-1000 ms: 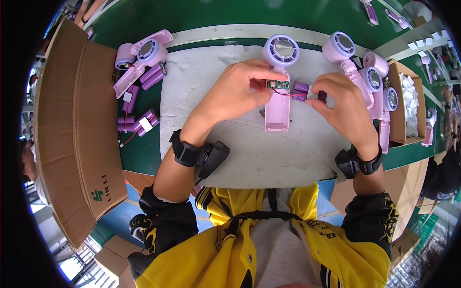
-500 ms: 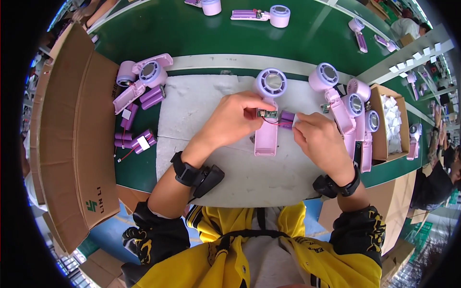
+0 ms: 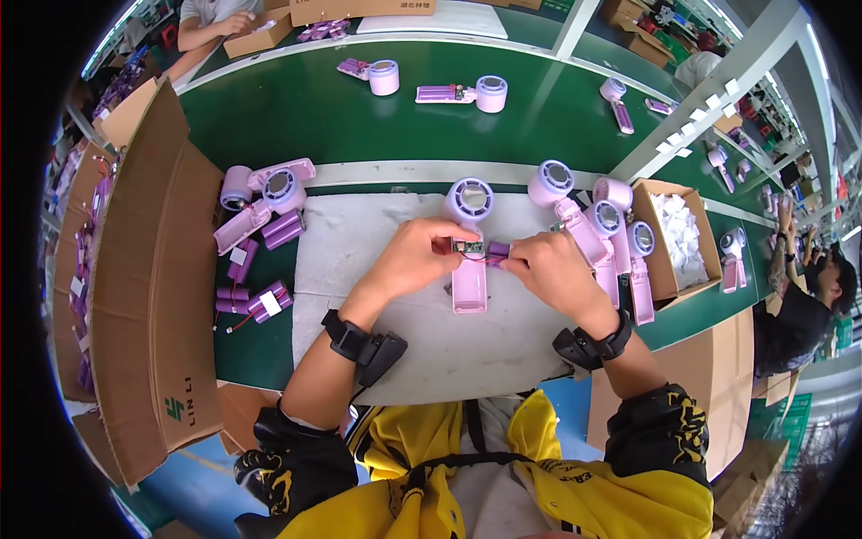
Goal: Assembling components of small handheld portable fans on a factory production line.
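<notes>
A lilac handheld fan [image 3: 470, 199] lies on a pale foam mat, its pink handle shell [image 3: 469, 295] laid open toward me. Over the upper part of that shell, my left hand [image 3: 409, 260] pinches a small green circuit board [image 3: 467, 247] between thumb and fingers. Just right of it, my right hand [image 3: 555, 274] is closed on the end of a purple battery pack [image 3: 496, 252]. A thin red wire runs between board and pack. The fingertips of the right hand are partly hidden behind the hand itself.
More opened fans [image 3: 588, 232] crowd the mat's right side, beside a box of white pieces [image 3: 675, 235]. To the left are fan parts [image 3: 242, 225], purple battery packs [image 3: 269, 303] and a tall cardboard box [image 3: 157, 296]. Fans lie on the green surface [image 3: 296, 117] beyond.
The head view has tilted up and shifted, so the scene sits lower and more of the far side shows. Both hands keep hold of the circuit board and battery pack.
</notes>
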A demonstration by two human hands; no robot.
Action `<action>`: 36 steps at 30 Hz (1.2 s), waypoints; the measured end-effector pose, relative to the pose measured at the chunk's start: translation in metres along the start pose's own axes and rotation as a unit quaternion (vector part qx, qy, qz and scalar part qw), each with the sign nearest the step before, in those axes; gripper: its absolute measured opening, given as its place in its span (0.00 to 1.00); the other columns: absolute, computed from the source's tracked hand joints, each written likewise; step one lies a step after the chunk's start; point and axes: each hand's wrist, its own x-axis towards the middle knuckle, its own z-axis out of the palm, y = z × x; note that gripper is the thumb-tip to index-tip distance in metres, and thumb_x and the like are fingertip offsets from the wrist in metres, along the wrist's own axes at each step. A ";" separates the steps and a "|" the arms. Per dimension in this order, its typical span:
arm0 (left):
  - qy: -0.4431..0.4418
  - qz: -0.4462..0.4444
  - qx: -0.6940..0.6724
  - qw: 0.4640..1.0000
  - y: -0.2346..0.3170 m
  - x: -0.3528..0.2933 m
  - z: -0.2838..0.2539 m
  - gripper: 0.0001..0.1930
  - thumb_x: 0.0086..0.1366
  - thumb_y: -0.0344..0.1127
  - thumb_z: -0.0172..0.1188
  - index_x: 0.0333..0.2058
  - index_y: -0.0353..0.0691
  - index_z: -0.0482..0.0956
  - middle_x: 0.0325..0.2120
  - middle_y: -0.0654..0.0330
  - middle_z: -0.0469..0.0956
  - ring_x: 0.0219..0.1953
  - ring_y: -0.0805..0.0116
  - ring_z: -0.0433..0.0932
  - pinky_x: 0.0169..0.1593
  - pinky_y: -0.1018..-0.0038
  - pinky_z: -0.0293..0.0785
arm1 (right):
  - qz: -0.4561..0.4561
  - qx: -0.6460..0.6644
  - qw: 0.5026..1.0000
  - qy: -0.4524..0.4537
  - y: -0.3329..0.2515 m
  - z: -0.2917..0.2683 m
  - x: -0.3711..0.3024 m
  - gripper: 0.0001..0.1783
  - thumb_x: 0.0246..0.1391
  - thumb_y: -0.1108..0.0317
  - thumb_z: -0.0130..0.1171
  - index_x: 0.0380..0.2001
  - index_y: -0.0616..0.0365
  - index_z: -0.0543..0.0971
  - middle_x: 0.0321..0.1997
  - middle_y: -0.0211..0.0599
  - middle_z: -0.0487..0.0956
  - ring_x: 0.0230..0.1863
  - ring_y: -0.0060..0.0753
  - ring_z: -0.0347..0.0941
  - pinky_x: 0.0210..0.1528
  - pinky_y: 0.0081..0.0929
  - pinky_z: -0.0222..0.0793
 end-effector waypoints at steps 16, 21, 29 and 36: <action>-0.008 0.008 0.008 1.000 -0.010 0.008 0.003 0.19 0.54 0.20 0.60 0.46 0.40 0.83 0.37 0.63 0.83 0.32 0.78 0.77 0.39 0.78 0.75 | 0.011 -0.036 0.999 -0.026 -0.002 0.004 0.002 0.04 0.44 0.74 0.63 0.21 0.64 0.79 0.22 0.46 0.78 0.26 0.52 0.75 0.33 0.41 0.72; -0.010 0.015 0.019 1.000 -0.010 0.007 0.001 0.19 0.55 0.20 0.60 0.46 0.40 0.83 0.36 0.63 0.83 0.31 0.78 0.77 0.39 0.77 0.75 | 0.031 -0.056 0.998 -0.025 0.000 0.004 0.001 0.03 0.44 0.74 0.63 0.22 0.63 0.80 0.23 0.46 0.79 0.27 0.51 0.75 0.34 0.41 0.72; -0.006 0.005 0.032 0.999 -0.008 0.003 -0.004 0.19 0.55 0.19 0.59 0.47 0.37 0.82 0.36 0.62 0.83 0.33 0.77 0.78 0.39 0.77 0.76 | 0.039 0.061 0.997 0.027 0.005 0.008 -0.005 0.06 0.47 0.73 0.65 0.22 0.63 0.80 0.25 0.42 0.81 0.27 0.47 0.76 0.34 0.39 0.72; 0.002 0.035 0.002 0.999 -0.014 0.003 -0.008 0.18 0.54 0.20 0.60 0.45 0.39 0.83 0.33 0.61 0.83 0.30 0.76 0.79 0.37 0.78 0.76 | 0.033 0.083 0.994 0.065 0.000 0.017 -0.003 0.05 0.46 0.72 0.62 0.23 0.63 0.79 0.28 0.45 0.78 0.33 0.48 0.76 0.36 0.40 0.73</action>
